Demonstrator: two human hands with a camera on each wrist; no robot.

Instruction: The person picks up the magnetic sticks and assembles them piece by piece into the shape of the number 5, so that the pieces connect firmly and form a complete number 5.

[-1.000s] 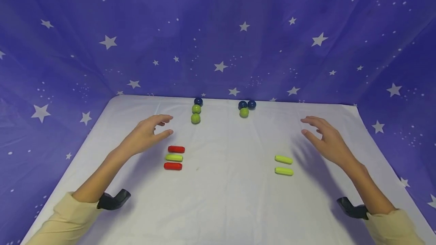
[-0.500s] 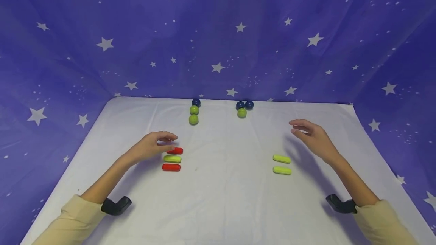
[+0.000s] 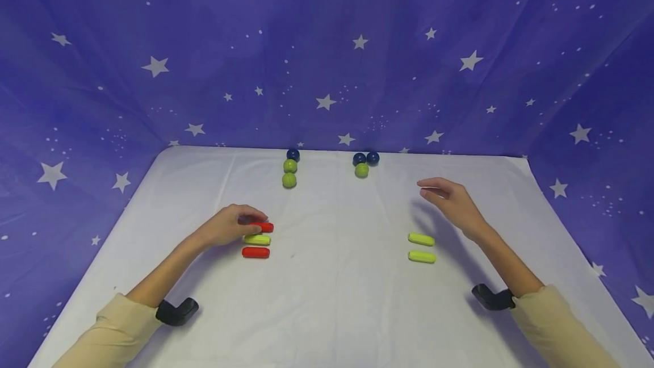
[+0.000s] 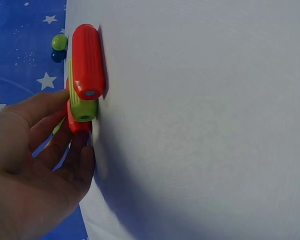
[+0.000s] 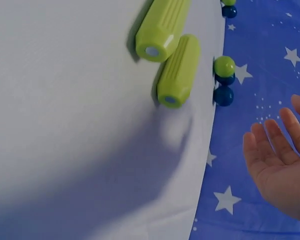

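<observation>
In the head view my left hand point(image 3: 227, 226) is at the farthest of three ribbed magnetic sticks, a red stick point(image 3: 267, 227), with thumb and fingers on either side of it. Just nearer lie a yellow-green stick point(image 3: 258, 240) and another red stick point(image 3: 255, 253), parallel to it. The left wrist view has the nearest red stick point(image 4: 87, 60) in front, partly hiding the held one. My right hand point(image 3: 456, 204) hovers with nothing in it, fingers relaxed, beyond two yellow-green sticks point(image 3: 421, 239) on the right. Grey dots show on the stick ends in the wrist views.
At the back of the white table point(image 3: 327, 300) a blue ball point(image 3: 293, 155) and two green balls point(image 3: 289, 180) form a line. Right of them, two blue balls point(image 3: 373, 158) and a green ball point(image 3: 361, 170) form a cluster. A purple star-printed cloth point(image 3: 327, 61) encloses the table.
My left hand has come down and toward me onto the farthest red stick, its thumb and fingers closing in. The right hand has drifted left, still above the table.
</observation>
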